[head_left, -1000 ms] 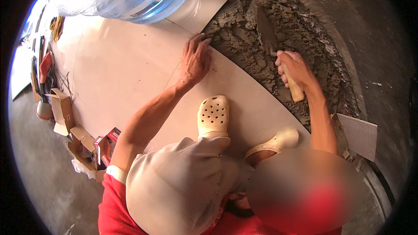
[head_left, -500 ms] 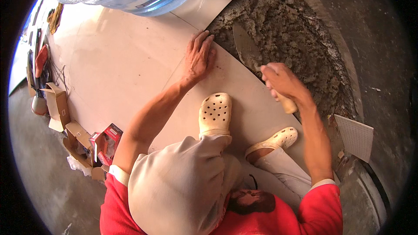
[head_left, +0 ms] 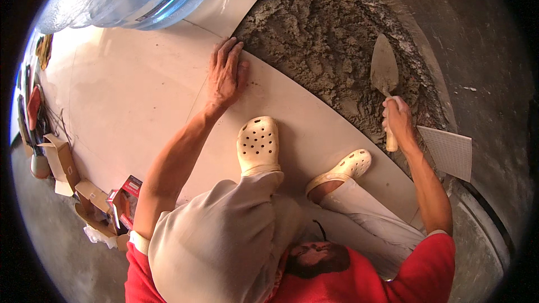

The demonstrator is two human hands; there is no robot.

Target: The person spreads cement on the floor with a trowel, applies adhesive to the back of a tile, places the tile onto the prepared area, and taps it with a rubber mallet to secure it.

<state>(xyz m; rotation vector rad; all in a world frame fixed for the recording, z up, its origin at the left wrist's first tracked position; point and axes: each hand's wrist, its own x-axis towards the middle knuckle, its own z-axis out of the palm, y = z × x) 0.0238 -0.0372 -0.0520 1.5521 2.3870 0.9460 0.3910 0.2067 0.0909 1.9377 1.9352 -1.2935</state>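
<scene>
My right hand (head_left: pixel 397 119) is closed around the wooden handle of a pointed trowel (head_left: pixel 384 63). The trowel's grey blade is over the rough, lumpy mortar bed (head_left: pixel 314 39), toward its right side. Whether the blade touches the mortar, I cannot tell. My left hand (head_left: pixel 227 73) lies flat on the pale floor tiles (head_left: pixel 146 95), fingers stretched out to the tile edge beside the mortar. That hand holds nothing.
A large clear blue water bottle (head_left: pixel 168 0) lies on the tiles at the far left. Opened cardboard boxes (head_left: pixel 92 196), a red box (head_left: pixel 124 199) and tools (head_left: pixel 33 106) line the left edge. A white textured tile piece (head_left: pixel 449 154) sits at right. My clogs (head_left: pixel 258 140) rest on the tiles.
My right hand has carried the trowel right, away from the tile edge and farther over the mortar. The whole view has shifted slightly; my left hand stays at the tile edge.
</scene>
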